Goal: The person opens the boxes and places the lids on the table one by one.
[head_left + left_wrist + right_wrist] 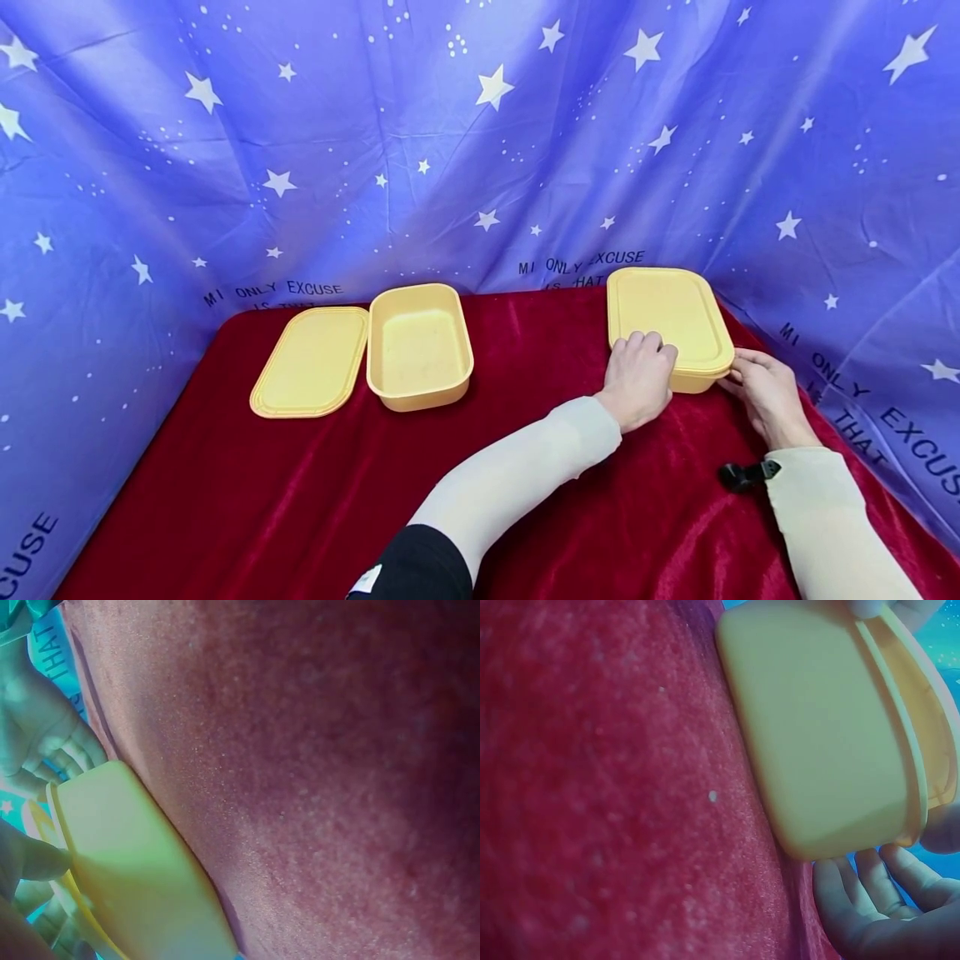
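Observation:
On the right of the table a yellow plastic food container [692,383] stands with its yellow lid [660,312] over the top. My left hand [637,379] grips the lid's near left edge, its thumb [43,859] at the rim in the left wrist view. At the near right corner is my right hand [771,396], with fingers [840,896] against the container's side and the thumb by the lid's corner. The right wrist view shows a gap between rim and lid along the near side. What lies inside the container is hidden.
Toward the left stands a second yellow container [420,400], uncovered, with another yellow lid [307,367] lying flat beside it. A dark red velvet cloth [315,500] covers the table. Blue curtains [420,125] with white stars hang behind and at both sides.

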Available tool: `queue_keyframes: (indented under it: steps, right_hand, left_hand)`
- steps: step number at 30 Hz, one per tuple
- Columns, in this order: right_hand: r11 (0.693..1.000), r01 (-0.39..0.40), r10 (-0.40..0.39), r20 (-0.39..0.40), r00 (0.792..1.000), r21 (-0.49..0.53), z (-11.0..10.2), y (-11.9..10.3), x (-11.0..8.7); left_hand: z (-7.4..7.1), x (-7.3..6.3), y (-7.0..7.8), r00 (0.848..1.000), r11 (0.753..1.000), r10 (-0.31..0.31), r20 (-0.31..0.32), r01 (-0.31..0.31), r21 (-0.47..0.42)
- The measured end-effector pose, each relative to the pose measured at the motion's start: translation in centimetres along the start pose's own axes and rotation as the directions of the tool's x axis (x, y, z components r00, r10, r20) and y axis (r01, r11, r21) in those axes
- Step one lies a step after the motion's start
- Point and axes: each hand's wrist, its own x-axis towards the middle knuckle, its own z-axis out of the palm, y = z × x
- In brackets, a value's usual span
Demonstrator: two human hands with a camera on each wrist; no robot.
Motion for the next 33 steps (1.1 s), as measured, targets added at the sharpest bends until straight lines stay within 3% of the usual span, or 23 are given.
queue_keyframes:
  steps: [18, 25, 33]
  right_hand:
    - [1.000, -0.009, 0.009, -0.017, 1.000, -0.013, 0.28, -0.11, -0.04]
    - [1.000, 0.003, -0.003, -0.022, 1.000, -0.010, 0.19, -0.09, -0.09]
    - [1.000, -0.007, 0.006, -0.031, 1.000, -0.024, 0.31, -0.04, -0.07]
  left_hand:
    - [-0.04, -0.09, -0.16, 0.999, 1.000, 0.003, -0.050, -0.003, -0.009]
    - [-0.12, -0.19, -0.19, 1.000, 1.000, -0.009, -0.025, 0.009, -0.014]
    - [-0.05, -0.19, -0.29, 0.999, 1.000, -0.019, -0.039, 0.019, -0.012]
